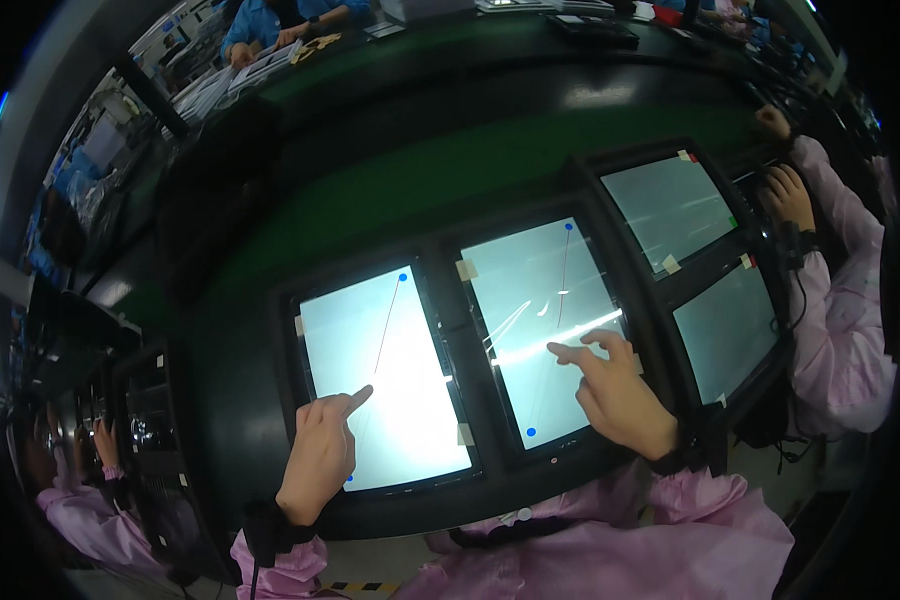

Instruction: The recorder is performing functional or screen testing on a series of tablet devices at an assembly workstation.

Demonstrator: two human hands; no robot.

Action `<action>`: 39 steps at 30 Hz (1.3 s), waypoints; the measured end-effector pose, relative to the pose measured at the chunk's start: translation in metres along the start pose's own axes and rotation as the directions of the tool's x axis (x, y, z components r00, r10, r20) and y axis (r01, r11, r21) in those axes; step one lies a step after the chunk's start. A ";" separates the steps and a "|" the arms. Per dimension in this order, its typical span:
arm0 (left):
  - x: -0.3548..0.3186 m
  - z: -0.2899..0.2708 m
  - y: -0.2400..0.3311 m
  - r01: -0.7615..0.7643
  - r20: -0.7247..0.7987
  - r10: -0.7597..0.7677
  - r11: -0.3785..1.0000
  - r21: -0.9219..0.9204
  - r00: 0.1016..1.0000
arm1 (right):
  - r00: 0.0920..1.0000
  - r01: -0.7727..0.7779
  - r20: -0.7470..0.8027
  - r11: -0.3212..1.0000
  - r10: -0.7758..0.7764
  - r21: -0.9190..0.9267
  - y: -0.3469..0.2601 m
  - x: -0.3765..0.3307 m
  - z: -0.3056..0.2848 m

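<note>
My left hand [320,452] has its index finger stretched over a lit white touch screen [410,390], the other fingers curled, holding nothing. The fingertip meets a thin red line running down from a blue dot [403,277] at the screen's top. Over a second lit screen [515,290], my right hand [622,398] holds nothing, its fingers bent and apart. Its index fingertip is near the lower end of another red line, below a blue dot [569,227]. Whether either fingertip touches the glass is hard to tell. Another blue dot [531,432] lies at the second screen's lower edge.
Two more screens [665,210] [727,325] stand to the right, beside a co-worker's hand [788,197] and pink sleeve [840,330]. Dark panels [155,430] and another pink-sleeved person [95,520] are at left. Across the green bench [370,170], someone in blue [255,30] handles parts.
</note>
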State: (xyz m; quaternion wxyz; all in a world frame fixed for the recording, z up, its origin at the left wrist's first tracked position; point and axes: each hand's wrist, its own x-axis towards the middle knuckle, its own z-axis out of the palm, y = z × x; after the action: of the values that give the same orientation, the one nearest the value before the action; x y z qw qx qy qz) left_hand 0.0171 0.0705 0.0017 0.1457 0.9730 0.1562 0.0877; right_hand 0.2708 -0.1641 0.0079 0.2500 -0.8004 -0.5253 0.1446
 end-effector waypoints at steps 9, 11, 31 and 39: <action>-0.061 0.002 0.016 0.124 -0.064 -0.123 0.992 0.025 0.990 | 0.984 0.116 0.135 0.993 -0.117 0.010 -0.024 -0.036 0.016; -0.069 0.001 0.022 0.191 -0.071 -0.190 0.982 0.003 0.979 | 0.981 0.112 0.158 0.994 -0.112 0.008 -0.026 -0.040 0.019; -0.099 -0.002 0.042 0.310 -0.068 -0.304 0.943 0.124 0.950 | 0.985 0.077 0.137 0.982 -0.101 0.171 -0.029 -0.049 0.021; -0.075 -0.001 0.030 0.403 -0.366 -0.510 0.853 -0.332 0.778 | 0.898 0.031 -0.425 0.944 0.118 0.328 0.001 -0.038 0.004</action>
State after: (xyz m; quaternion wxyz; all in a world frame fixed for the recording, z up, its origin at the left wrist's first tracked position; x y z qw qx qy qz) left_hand -0.0448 0.0185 0.0029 0.2375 0.8348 0.4063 0.2856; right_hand 0.2541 -0.1981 0.0024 0.4874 -0.7715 -0.4058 0.0513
